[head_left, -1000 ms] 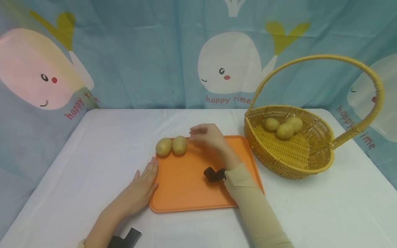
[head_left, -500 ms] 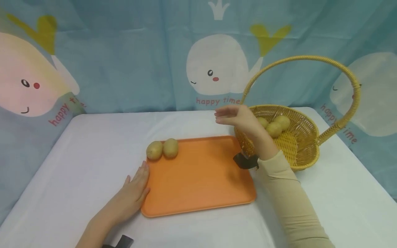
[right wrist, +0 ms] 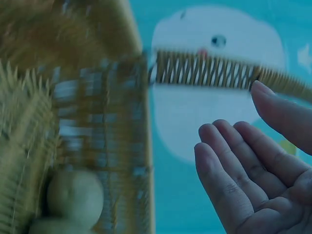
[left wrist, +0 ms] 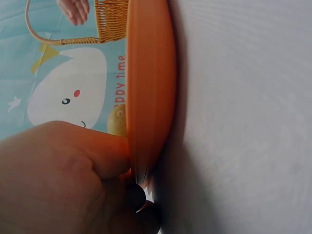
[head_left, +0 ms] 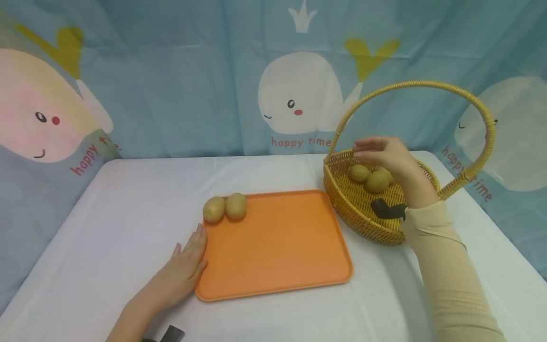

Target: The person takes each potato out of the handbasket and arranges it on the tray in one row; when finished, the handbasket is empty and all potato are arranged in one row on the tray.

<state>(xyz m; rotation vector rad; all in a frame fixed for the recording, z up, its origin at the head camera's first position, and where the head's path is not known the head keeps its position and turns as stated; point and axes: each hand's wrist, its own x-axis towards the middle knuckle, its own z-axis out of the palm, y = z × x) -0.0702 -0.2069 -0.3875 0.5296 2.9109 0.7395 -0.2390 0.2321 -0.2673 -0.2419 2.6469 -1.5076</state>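
Right of the tray [head_left: 278, 247], the right hand [head_left: 386, 154] hung before or over the basket [head_left: 356, 219] (its height could not be told) and hid part of the potatoes [head_left: 377, 182] inside; the rearmost was mostly covered. The left hand [head_left: 185, 266] lay against the tray's left edge, fingers straight, its forearm cut off at the bottom of the head view. In the tray's far left corner sat a rounded potato [head_left: 213, 210] and, just beside it, a second potato [head_left: 236, 206].

Only the right wrist view showed the right palm, bare, with fingers side by side and thumb apart; there the basket's potatoes were blurred, the lower one cropped. The left wrist view alone showed the tray's outer wall, with dark, indistinct fingers below.
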